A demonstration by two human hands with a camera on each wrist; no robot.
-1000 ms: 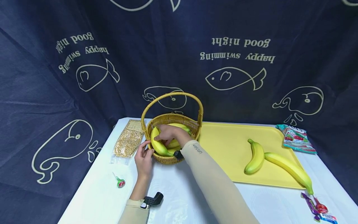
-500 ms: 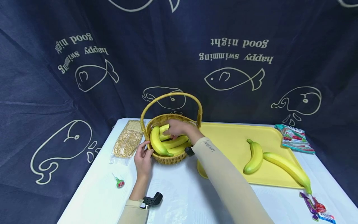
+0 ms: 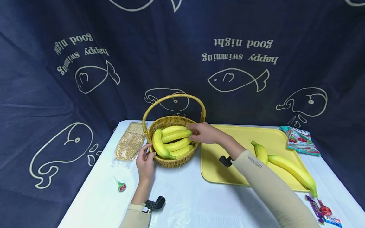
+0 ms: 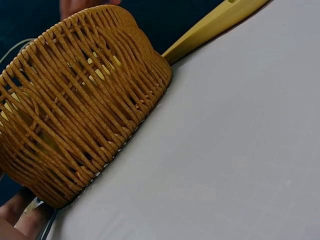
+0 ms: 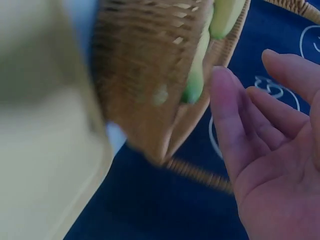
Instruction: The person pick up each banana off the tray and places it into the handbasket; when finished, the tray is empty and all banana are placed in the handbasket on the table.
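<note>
Several bananas (image 3: 177, 145) lie inside a wicker basket (image 3: 174, 162) with a tall arched handle. My left hand (image 3: 146, 163) touches the basket's outer left side, thumb and fingers loosely bent. In the left wrist view, its fingers (image 4: 22, 217) show at the lower left beside the basket (image 4: 85, 105). Over the basket's right rim hovers my right hand (image 3: 206, 133), nothing in its grasp. The right wrist view has this right hand (image 5: 280, 145) with fingers spread and loosely bent, close to a green banana tip (image 5: 194, 87).
A yellow tray (image 3: 222, 177) stands right of the basket, bearing two more bananas (image 3: 295, 171). A candy bag (image 3: 302, 141) lies at its far right corner. Wrapped sweets (image 3: 316, 209) are at front right. A bag of kernels (image 3: 131, 142) and a green lollipop (image 3: 122, 186) lie left.
My right hand has drawn back from among the bananas to the basket's right rim, uncovering the bananas. The left hand has stayed at the basket's left side.
</note>
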